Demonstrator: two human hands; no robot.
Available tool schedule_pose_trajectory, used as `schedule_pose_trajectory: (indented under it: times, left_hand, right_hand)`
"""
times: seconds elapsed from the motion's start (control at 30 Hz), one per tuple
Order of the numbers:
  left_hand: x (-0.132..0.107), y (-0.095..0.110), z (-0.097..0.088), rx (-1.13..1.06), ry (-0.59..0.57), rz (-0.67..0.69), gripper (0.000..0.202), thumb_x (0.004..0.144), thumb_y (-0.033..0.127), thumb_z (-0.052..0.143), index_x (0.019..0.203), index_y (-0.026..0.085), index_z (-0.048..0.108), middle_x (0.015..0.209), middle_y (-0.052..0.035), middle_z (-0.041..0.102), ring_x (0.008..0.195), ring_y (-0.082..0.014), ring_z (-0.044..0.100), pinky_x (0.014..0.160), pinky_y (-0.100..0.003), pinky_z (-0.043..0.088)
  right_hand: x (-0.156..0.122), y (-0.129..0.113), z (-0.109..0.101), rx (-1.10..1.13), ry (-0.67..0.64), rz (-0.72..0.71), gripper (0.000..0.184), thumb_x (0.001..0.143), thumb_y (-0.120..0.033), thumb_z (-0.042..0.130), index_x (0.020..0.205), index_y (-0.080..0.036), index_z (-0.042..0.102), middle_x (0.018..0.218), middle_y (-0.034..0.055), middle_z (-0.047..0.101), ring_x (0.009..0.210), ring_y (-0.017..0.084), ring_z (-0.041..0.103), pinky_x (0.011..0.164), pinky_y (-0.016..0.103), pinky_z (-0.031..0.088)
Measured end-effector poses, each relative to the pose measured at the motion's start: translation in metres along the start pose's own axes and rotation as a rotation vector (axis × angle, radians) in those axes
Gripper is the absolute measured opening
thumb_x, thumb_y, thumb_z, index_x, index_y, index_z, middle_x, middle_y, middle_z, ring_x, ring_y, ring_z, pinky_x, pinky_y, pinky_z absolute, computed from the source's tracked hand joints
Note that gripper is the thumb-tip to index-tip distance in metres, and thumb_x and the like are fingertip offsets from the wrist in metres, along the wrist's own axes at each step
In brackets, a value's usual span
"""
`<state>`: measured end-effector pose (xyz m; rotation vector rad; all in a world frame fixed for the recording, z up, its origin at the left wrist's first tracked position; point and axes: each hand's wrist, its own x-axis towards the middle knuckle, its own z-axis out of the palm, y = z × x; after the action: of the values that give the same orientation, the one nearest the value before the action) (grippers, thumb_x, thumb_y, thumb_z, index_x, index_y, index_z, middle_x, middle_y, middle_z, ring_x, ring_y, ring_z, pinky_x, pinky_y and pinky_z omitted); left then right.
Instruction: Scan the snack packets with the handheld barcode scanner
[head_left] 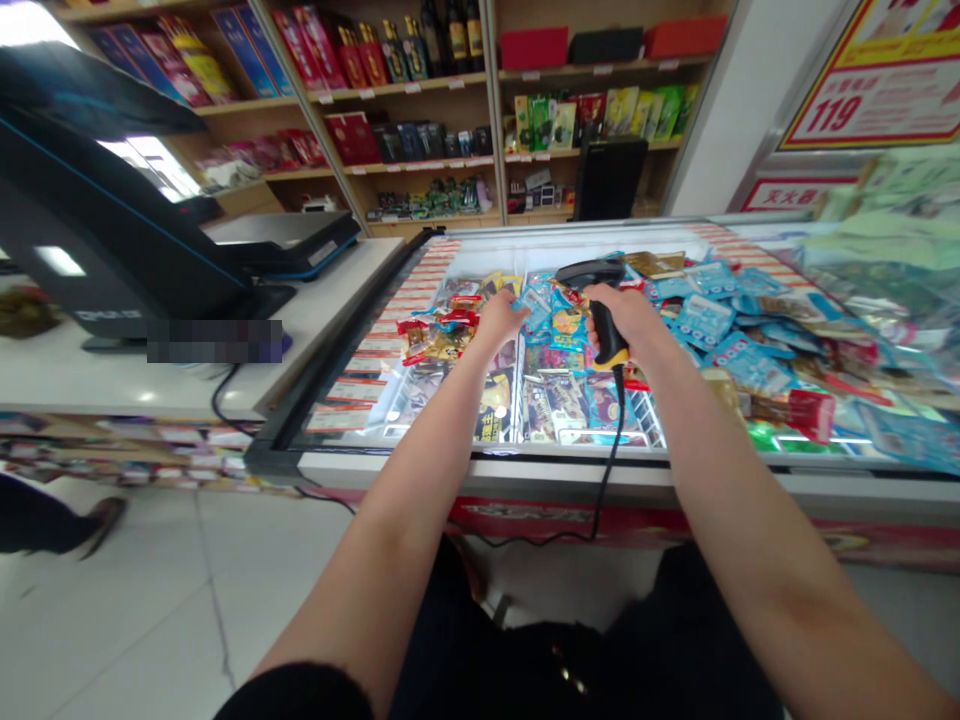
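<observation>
Left hand: the left hand [501, 318] is reaching over the chest freezer [334, 466], fingers pinched on the edge of a light-blue packet [537, 308]
Right hand: the right hand [628, 312] has a solid grip on a black-and-yellow barcode scanner [609, 338], wrapped round the handle
Scanner: handle down, head up top and angled left, right near that light-blue packet. Its black cable [613, 450] drops over the freezer's front edge, then loops off to the left
Packet: between the two hands, above the glass, just left of the scanner head
Glass top: red-and-gold packets [439, 338] in a small bunch beside the left wrist, plus a big messy heap of mostly blue packets [709, 320] right of the scanner
Under the glass: more packets in white wire baskets, too much glare to read most of them
Off to the left: white bench [187, 397] with a flat-topped scale [277, 235] and a big black machine [127, 210]
Back wall: wooden shelves [424, 165] full of boxes, bottles and bags
</observation>
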<state>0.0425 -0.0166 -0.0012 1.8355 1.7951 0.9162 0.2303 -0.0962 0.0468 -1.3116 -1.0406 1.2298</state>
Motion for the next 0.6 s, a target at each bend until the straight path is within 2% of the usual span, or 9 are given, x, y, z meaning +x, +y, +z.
schedule_pose_trajectory:
  times: [0.1,0.2,0.33,0.6]
  left_hand:
    - [-0.001,0.000,0.000,-0.253,-0.018,-0.096,0.017,0.078,0.021,0.063,0.092,0.019,0.053,0.096,-0.0055,0.064,0.077,-0.0177,0.067,0.066,-0.032,0.060]
    - [-0.003,0.004,0.002,-0.404,-0.016,-0.155,0.018,0.076,0.017,0.065,0.085,0.019,0.049,0.089,-0.0026,0.060,0.073,-0.0139,0.064,0.063,-0.031,0.061]
    - [-0.004,0.007,0.006,-0.430,-0.011,-0.156,0.023,0.075,0.019,0.068,0.084,0.019,0.047,0.093,-0.0019,0.059,0.075,-0.0131,0.064,0.064,-0.030,0.062]
    - [-0.001,0.001,0.010,-0.371,0.031,-0.096,0.023,0.074,0.023,0.068,0.085,0.019,0.048,0.096,-0.0025,0.060,0.071,-0.0135,0.065,0.059,-0.028,0.059]
  right_hand:
    - [0.000,0.003,0.008,0.005,-0.049,0.039,0.022,0.083,-0.033,0.060,0.066,-0.019,0.054,0.048,0.0025,0.057,0.035,0.015,0.052,0.034,0.026,0.043]
    - [0.002,0.004,0.013,0.030,-0.062,0.083,0.021,0.084,-0.033,0.059,0.068,-0.019,0.055,0.048,0.0015,0.056,0.034,0.015,0.051,0.033,0.027,0.043]
    - [0.002,0.004,0.016,0.047,-0.051,0.107,0.022,0.084,-0.034,0.059,0.069,-0.020,0.054,0.049,0.0013,0.056,0.035,0.015,0.051,0.034,0.026,0.043]
    - [-0.001,0.002,0.018,0.060,-0.071,0.091,0.025,0.086,-0.034,0.057,0.067,-0.018,0.054,0.050,0.0022,0.057,0.036,0.014,0.052,0.033,0.026,0.044]
